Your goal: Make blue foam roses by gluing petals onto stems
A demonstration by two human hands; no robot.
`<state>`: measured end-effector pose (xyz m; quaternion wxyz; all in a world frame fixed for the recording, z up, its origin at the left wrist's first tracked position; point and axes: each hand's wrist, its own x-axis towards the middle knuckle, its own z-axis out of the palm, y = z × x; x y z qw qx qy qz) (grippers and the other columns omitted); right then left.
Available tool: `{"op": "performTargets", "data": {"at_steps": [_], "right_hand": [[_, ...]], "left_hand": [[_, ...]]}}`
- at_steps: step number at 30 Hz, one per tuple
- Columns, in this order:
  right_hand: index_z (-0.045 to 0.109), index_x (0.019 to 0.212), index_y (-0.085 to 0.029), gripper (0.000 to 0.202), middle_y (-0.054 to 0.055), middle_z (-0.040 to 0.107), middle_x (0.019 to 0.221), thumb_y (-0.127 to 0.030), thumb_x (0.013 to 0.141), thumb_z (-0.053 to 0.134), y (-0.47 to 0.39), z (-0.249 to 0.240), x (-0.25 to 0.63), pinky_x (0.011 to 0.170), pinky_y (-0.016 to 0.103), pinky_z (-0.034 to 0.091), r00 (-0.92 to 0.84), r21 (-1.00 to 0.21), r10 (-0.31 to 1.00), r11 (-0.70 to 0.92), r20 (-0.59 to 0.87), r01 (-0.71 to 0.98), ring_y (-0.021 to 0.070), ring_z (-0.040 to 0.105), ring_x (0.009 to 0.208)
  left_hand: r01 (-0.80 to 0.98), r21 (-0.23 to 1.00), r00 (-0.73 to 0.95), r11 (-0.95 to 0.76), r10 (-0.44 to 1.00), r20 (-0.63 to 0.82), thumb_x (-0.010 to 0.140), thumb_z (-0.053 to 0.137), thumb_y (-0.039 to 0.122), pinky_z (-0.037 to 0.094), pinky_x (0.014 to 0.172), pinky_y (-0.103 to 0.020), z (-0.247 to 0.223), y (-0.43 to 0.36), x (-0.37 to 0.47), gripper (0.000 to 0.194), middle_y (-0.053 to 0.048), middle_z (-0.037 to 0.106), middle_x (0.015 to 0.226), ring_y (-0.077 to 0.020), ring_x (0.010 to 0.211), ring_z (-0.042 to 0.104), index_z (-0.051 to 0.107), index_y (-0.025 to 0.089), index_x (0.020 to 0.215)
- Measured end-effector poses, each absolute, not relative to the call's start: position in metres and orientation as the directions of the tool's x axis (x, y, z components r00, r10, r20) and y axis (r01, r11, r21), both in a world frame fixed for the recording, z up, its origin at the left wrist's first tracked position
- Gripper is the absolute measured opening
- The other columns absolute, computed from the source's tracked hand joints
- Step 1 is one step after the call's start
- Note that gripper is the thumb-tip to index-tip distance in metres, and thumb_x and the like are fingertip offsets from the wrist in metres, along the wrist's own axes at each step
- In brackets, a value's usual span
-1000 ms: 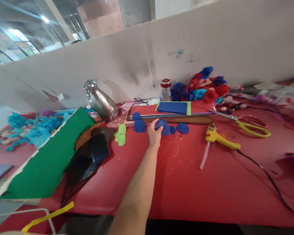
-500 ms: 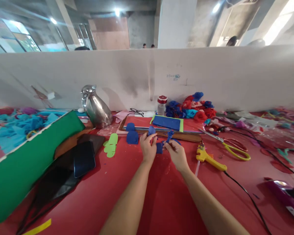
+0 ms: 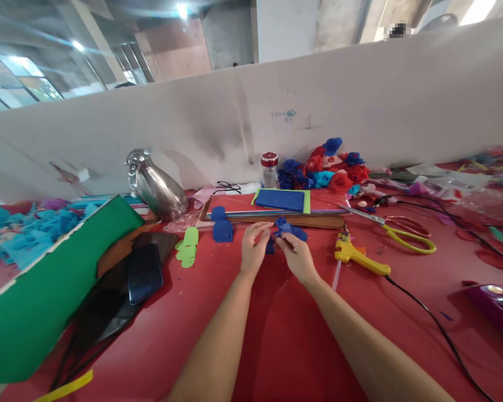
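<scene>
A blue crepe-paper flower (image 3: 281,225) is pinched low down by my right hand (image 3: 297,255), its thumb and forefinger together. My left hand (image 3: 254,248) comes in from the left with its fingertips closed at the flower's side, on a blue paper petal that they mostly hide. Beneath and behind the hands lie more blue paper pieces (image 3: 298,233). A small stack of cut blue petals (image 3: 223,230) is left of my left hand, with light green cut pieces (image 3: 188,245) farther left.
To the right are a yellow glue gun (image 3: 358,258) with its cord and yellow-handled scissors (image 3: 406,237). Behind stand a jar (image 3: 270,173), finished paper flowers (image 3: 331,173) and a metal jug (image 3: 159,187). A phone (image 3: 146,273) and a green board (image 3: 58,290) lie left.
My left hand has brought the blue petal rightward to the flower, so the two hands are now close together. The flower stands more upright. The camera view has tilted and shifted slightly.
</scene>
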<state>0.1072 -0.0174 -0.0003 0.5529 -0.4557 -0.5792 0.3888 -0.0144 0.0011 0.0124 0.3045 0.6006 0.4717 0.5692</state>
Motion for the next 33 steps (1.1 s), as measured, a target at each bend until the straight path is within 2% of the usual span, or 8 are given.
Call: {"op": "performTargets", "data": {"at_steps": [6,15,19,25,33], "right_hand": [[0.065,0.085,-0.018,0.028,0.005,0.067,0.082,-0.041,0.083,0.049,-0.017,-0.005,0.106,0.069,0.028,0.047,0.019,-0.937,0.942,0.333,0.336,0.103,0.0189,0.059,0.073],[0.07,0.086,-0.019,0.024,0.008,0.069,0.084,-0.031,0.08,0.05,-0.015,-0.007,0.111,0.071,0.032,0.047,0.118,-0.893,0.911,0.35,0.395,0.282,0.0206,0.061,0.074],[0.069,0.092,-0.02,0.024,0.007,0.071,0.092,-0.033,0.081,0.053,-0.018,-0.004,0.111,0.074,0.031,0.048,0.137,-0.913,0.919,0.333,0.37,0.235,0.0204,0.063,0.077],[0.067,0.077,-0.02,0.02,0.003,0.07,0.076,-0.036,0.08,0.057,-0.022,0.001,0.113,0.066,0.027,0.048,0.131,-0.934,0.935,0.303,0.33,0.191,0.0184,0.063,0.069],[0.069,0.078,-0.021,0.021,0.003,0.073,0.084,-0.039,0.079,0.057,-0.023,-0.001,0.11,0.067,0.027,0.048,0.083,-0.939,0.947,0.292,0.31,0.18,0.0201,0.064,0.074]], "left_hand": [[-0.007,0.97,0.058,-0.242,0.969,0.242,0.077,0.062,0.03,0.046,0.09,-0.034,0.023,-0.01,-0.008,0.019,-0.007,0.071,0.095,-0.0204,0.094,0.062,0.074,0.018,0.085],[-0.04,0.959,0.122,-0.28,0.952,0.282,0.079,0.061,0.033,0.043,0.096,-0.036,0.028,-0.012,-0.004,0.019,-0.006,0.071,0.102,-0.0212,0.101,0.061,0.074,0.02,0.083],[-0.132,0.969,0.107,-0.209,0.969,0.223,0.076,0.064,0.036,0.042,0.097,-0.037,0.024,-0.01,-0.003,0.022,-0.006,0.071,0.099,-0.0221,0.101,0.062,0.074,0.019,0.086],[-0.293,0.956,0.145,-0.014,0.988,0.059,0.07,0.069,0.041,0.043,0.096,-0.035,0.02,-0.008,-0.003,0.028,-0.007,0.073,0.095,-0.0219,0.099,0.063,0.073,0.018,0.086],[-0.334,0.94,0.109,0.07,0.993,-0.035,0.061,0.076,0.035,0.044,0.088,-0.032,0.022,-0.007,-0.005,0.024,-0.005,0.072,0.081,-0.0187,0.085,0.064,0.073,0.016,0.076]]}}
